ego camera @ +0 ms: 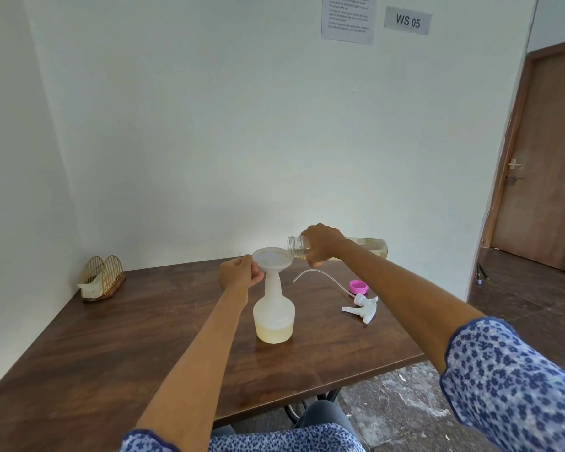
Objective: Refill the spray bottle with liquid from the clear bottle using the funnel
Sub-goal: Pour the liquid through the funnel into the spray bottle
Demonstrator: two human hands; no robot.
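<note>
The left hand (240, 272) pinches the rim of the funnel (272, 257) seated in the spray bottle (274, 316); the right hand (322, 244) grips the clear bottle (369, 246), tipped nearly level, mouth over the funnel; the spray head (362, 306) and a pink cap (357, 286) lie on the wooden table (111, 337); yellowish liquid sits low in the spray bottle.

Glossy wood-grain table (144, 337), translucent plastic spray bottle (273, 308), funnel (271, 257).

White walls (209, 109), brown door (548, 158), dark tiled floor (519, 288), wooden table (111, 337).
</note>
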